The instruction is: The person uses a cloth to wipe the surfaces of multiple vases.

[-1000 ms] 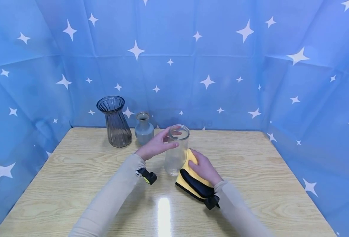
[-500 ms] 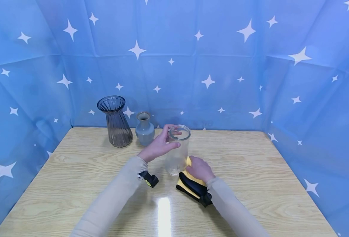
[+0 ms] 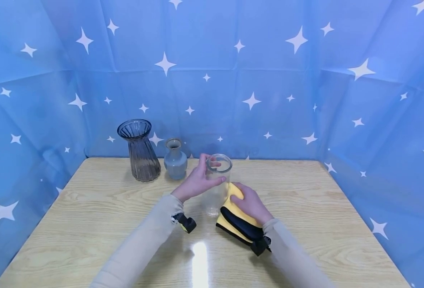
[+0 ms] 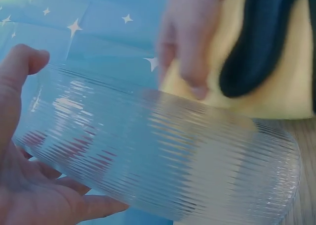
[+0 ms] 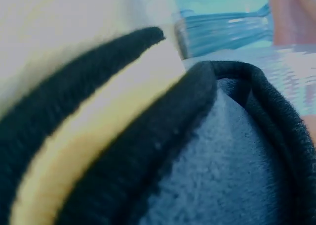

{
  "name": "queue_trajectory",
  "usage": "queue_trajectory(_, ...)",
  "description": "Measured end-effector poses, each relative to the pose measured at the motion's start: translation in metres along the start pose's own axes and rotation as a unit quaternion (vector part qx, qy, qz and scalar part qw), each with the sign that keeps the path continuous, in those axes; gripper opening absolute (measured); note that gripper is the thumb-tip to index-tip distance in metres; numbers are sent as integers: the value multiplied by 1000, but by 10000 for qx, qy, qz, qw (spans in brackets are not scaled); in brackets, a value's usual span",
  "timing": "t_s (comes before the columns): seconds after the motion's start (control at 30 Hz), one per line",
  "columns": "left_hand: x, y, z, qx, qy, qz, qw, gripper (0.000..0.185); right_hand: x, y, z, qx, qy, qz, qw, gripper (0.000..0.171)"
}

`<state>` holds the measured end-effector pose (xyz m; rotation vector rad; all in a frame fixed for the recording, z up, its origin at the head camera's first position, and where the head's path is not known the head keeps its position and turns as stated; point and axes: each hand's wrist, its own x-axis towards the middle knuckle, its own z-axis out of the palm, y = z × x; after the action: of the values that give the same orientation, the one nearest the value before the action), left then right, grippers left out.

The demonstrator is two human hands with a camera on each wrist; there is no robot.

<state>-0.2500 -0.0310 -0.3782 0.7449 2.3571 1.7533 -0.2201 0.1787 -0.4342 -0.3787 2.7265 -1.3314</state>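
A clear ribbed glass vase (image 3: 217, 200) stands near the middle of the table. My left hand (image 3: 201, 180) grips it just below the rim, thumb on the near side and fingers round the far side. In the left wrist view, the palm of that hand (image 4: 34, 180) is beside the ribbed glass (image 4: 163, 146). My right hand (image 3: 250, 203) holds a folded yellow cloth (image 3: 238, 193) with black edging against the vase's right side. Grey-black lining of the cloth (image 5: 217, 170) fills much of the right wrist view.
A tall dark fluted glass vase (image 3: 144, 160) and a small blue-grey ceramic vase (image 3: 175, 164) stand at the back left of the wooden table (image 3: 305, 192). A blue star-patterned curtain (image 3: 204, 96) encloses the back and sides.
The right hand and cloth dipped toward the vase's base, then came back up along its side. The left hand and glass vase have shifted slightly to the right.
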Motion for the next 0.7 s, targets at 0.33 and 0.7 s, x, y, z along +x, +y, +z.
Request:
queue_trajectory(0.33,-2,-3,1,190,19,250,9995,56,1,-32,-32,-638,96,-944,9934,48)
queue_trajectory(0.7,-5,1,1,510,120,351,9980,58,-2,-63,-52,-286,432,-1243,9909,48)
